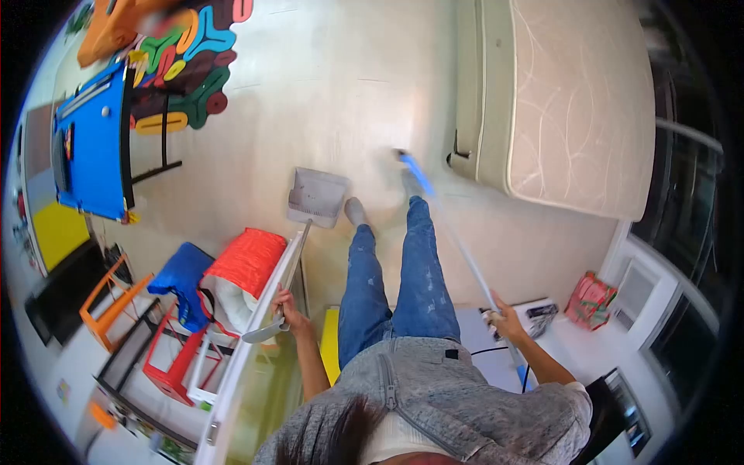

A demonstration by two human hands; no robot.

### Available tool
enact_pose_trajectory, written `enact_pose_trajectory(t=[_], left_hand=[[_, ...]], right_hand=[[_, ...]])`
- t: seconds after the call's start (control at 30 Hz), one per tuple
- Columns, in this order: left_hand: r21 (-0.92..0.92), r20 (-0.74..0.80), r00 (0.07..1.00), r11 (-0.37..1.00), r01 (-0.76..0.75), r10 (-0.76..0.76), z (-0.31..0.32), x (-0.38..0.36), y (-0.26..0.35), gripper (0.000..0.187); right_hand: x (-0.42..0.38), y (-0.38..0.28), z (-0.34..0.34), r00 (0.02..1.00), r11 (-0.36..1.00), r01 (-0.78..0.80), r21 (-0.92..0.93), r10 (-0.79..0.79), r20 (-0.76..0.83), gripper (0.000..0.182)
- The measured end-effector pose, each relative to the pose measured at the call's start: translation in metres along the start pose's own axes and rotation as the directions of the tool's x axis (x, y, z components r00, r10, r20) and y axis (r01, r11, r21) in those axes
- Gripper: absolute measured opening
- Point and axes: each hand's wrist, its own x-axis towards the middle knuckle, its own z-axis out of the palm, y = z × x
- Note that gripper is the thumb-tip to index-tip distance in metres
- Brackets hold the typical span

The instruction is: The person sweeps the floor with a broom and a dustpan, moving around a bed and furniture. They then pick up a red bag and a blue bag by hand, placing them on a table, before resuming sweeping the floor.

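Observation:
My left hand (289, 310) is wrapped round the upper part of the long handle of a grey dustpan (319, 186). Its pan rests on the floor, left of my feet, and the handle's wide flat end sticks out beside my fist. On the other side, my right hand (505, 319) grips the pale shaft of a broom (466, 252). The blue broom head (418, 173) with dark bristles is slightly blurred, close over the floor beside my right foot and to the right of the dustpan.
A large cream mattress or upholstered base (577, 108) stands at upper right. A blue toy pool table (97, 139) and a colourful mat (190, 62) are at upper left. Red and blue bundles (246, 262) lie beside a white-edged panel near my left arm. A red bag (590, 301) sits at right.

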Motion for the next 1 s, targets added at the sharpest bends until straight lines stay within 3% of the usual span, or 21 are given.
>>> enact_pose_trajectory(t=[0.07, 0.13, 0.17, 0.2, 0.23, 0.3, 0.33, 0.43, 0.5, 0.6, 0.67, 0.73, 0.77, 0.87, 0.93, 1.0], left_hand=[[0.044, 0.08, 0.997, 0.999, -0.019, 0.015, -0.016, 0.013, 0.007, 0.006], [0.085, 0.137, 0.991, 0.996, -0.016, 0.004, -0.022, 0.028, 0.007, 0.006], [0.105, 0.16, 0.987, 0.994, -0.014, -0.003, -0.024, 0.034, 0.007, 0.006], [0.103, 0.194, 0.981, 0.994, -0.035, 0.014, -0.026, 0.04, 0.008, 0.008], [0.075, 0.189, 0.982, 0.997, -0.007, -0.008, -0.025, 0.045, 0.012, 0.007], [0.016, 0.167, 0.985, 0.999, 0.047, -0.049, -0.023, 0.051, 0.018, 0.008], [0.032, 0.176, 0.984, 0.999, 0.033, -0.038, -0.023, 0.057, 0.02, 0.008], [0.06, 0.187, 0.982, 0.998, 0.015, -0.026, -0.022, 0.059, 0.02, 0.01], [0.063, 0.178, 0.983, 0.998, 0.027, -0.038, -0.025, 0.066, 0.012, 0.009], [0.04, 0.194, 0.981, 0.999, 0.015, -0.023, -0.021, 0.08, 0.011, 0.009], [0.072, 0.207, 0.978, 0.997, 0.001, -0.016, -0.027, 0.086, 0.006, 0.008], [0.086, 0.237, 0.972, 0.996, -0.025, 0.004, -0.027, 0.09, 0.01, 0.008], [0.1, 0.248, 0.969, 0.994, -0.041, 0.015, -0.029, 0.091, 0.015, 0.007], [0.036, 0.277, 0.959, 0.997, -0.074, 0.061, -0.025, 0.093, 0.024, 0.007], [0.078, 0.262, 0.965, 0.996, -0.035, 0.014, -0.018, 0.092, 0.037, 0.007], [0.104, 0.242, 0.97, 0.994, -0.014, -0.012, -0.018, 0.086, 0.043, 0.007]], right_hand=[[-0.019, 0.009, 0.017, 0.94, 0.92, -0.314, 0.235, 0.336, -0.06, 0.049], [0.043, 0.076, 0.026, 0.867, 0.778, -0.393, 0.49, 0.491, -0.084, 0.039], [0.071, 0.079, 0.023, 0.877, 0.655, -0.358, 0.665, 0.481, -0.001, 0.02], [0.103, 0.089, 0.022, 0.945, 0.674, -0.193, 0.713, 0.323, -0.049, 0.01], [0.135, 0.103, 0.016, 0.984, 0.567, -0.164, 0.807, 0.155, 0.092, 0.007], [0.169, 0.062, 0.049, 0.922, 0.602, -0.068, 0.795, 0.342, -0.18, 0.006], [0.192, 0.062, 0.086, 0.908, 0.553, -0.108, 0.826, 0.393, -0.144, 0.005], [0.251, 0.071, 0.284, 0.886, 0.752, -0.03, 0.658, 0.325, -0.331, 0.045], [0.154, -0.109, 0.265, 0.885, 0.663, -0.305, 0.684, 0.462, -0.054, 0.062], [0.152, -0.093, 0.281, 0.951, 0.773, -0.194, 0.605, 0.299, -0.076, 0.063], [0.124, -0.064, 0.211, 0.986, 0.848, -0.153, 0.508, 0.165, 0.022, 0.061], [0.097, -0.061, 0.168, 0.991, 0.735, -0.097, 0.671, 0.135, -0.004, 0.058], [0.104, -0.053, 0.157, 0.982, 0.799, -0.055, 0.598, 0.152, -0.112, 0.059], [0.174, -0.06, 0.135, 0.905, 0.909, -0.014, 0.415, 0.188, -0.382, 0.06], [0.225, -0.092, 0.145, 0.945, 0.762, -0.01, 0.647, 0.218, -0.242, 0.062], [0.265, -0.111, 0.188, 0.922, 0.812, 0.037, 0.582, 0.197, -0.333, 0.061]])
